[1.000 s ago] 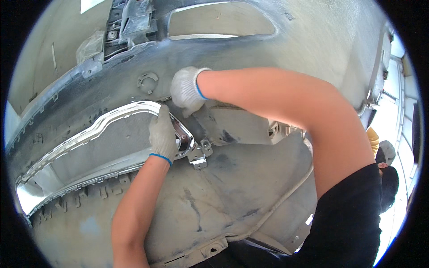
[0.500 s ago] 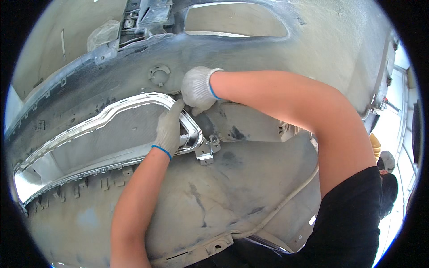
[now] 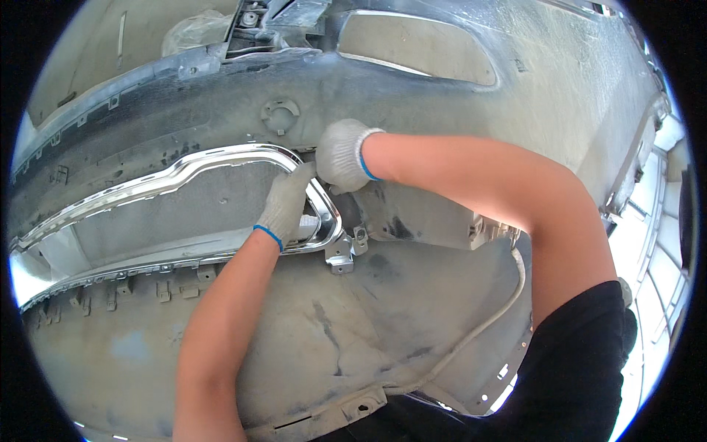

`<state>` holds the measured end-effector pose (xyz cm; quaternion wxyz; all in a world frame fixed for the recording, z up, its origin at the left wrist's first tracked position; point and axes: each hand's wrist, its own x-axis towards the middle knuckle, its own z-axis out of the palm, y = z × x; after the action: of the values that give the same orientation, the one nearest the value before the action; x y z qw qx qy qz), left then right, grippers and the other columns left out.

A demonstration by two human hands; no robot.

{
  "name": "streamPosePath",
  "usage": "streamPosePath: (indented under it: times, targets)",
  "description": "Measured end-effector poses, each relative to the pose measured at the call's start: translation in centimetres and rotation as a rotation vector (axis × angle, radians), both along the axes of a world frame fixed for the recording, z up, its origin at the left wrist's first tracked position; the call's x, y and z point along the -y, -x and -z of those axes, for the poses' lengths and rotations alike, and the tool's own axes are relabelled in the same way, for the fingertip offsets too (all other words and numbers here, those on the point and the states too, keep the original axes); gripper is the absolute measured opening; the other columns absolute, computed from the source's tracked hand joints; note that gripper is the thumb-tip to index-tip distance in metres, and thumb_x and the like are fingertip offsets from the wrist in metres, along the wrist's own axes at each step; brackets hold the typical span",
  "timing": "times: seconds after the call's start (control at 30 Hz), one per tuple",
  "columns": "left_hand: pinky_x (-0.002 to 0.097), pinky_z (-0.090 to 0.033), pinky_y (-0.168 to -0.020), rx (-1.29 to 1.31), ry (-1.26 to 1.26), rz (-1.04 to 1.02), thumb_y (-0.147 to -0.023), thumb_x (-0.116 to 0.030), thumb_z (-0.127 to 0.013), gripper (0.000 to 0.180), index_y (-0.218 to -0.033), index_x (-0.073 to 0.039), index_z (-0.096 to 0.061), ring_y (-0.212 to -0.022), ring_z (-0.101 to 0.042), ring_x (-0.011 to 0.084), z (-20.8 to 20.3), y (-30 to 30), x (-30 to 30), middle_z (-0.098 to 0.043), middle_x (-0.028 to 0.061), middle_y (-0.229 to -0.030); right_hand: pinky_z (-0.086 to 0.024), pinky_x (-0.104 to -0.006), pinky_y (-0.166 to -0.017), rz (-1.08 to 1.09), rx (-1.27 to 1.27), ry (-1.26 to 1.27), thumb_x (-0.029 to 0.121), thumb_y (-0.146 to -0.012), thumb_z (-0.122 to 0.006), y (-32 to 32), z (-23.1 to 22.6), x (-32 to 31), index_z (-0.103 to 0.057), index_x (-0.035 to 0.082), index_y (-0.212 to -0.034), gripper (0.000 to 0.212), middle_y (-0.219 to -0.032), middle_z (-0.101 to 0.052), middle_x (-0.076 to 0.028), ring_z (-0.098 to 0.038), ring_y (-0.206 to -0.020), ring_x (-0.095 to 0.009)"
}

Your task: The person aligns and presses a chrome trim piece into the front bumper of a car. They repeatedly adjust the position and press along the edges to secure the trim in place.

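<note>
A shiny chrome trim frame (image 3: pixel 188 168) lines a long opening in the inner side of a grey car bumper (image 3: pixel 294 317). At the frame's right corner my left hand (image 3: pixel 287 197), in a white knit glove with a blue cuff edge, is closed over the chrome rail. My right hand (image 3: pixel 342 155), gloved likewise, is curled shut just right of that corner, against the bumper. Its fingertips face away and hide whatever they pinch. Below both hands a small metal bracket (image 3: pixel 339 255) sits at the frame's lower right end.
A grey box-like housing (image 3: pixel 423 214) lies under my right forearm, with a hose (image 3: pixel 479 331) curving down from it. Above is a second, slanted opening (image 3: pixel 416 48) in the bumper. Clip tabs (image 3: pixel 163 292) line the opening's lower edge. Crumpled clear plastic (image 3: pixel 195 33) lies at upper left.
My view has shifted a little, so the bumper's upper part appears lower and further right. Both hands stay at the same corner of the chrome frame.
</note>
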<state>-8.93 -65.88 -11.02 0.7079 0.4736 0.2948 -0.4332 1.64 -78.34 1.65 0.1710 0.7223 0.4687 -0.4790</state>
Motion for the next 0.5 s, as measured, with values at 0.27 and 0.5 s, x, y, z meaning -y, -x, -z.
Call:
streamPosePath:
  times: [0.27,0.5]
  targets:
    - [0.0378,-0.051,-0.085,0.034,0.14,0.151,-0.089,-0.043,-0.063,0.055,-0.103,0.009,-0.069,-0.09,-0.067,0.0243,-3.3,-1.3,-1.4,-0.071,0.0166,-0.093,-0.06,-0.0449,-0.069,0.074,0.056,0.113,0.017,-0.085,-0.063,1.2,-2.4,0.5,-0.081,0.01,-0.093,0.02,-0.095,-0.077,-0.012,-0.075,-0.091,-0.031]
    - [0.0388,-0.051,-0.082,0.034,0.146,0.133,-0.088,-0.042,-0.063,0.049,-0.105,0.004,-0.071,-0.092,-0.066,0.0219,-3.0,-1.4,-1.5,-0.071,0.0131,-0.098,-0.056,-0.0397,-0.055,0.063,0.502,-0.168,0.013,-0.078,-0.066,-0.2,-8.1,1.1,-0.067,0.008,-0.076,0.005,-0.072,-0.066,-0.01,-0.071,-0.071,-0.026]
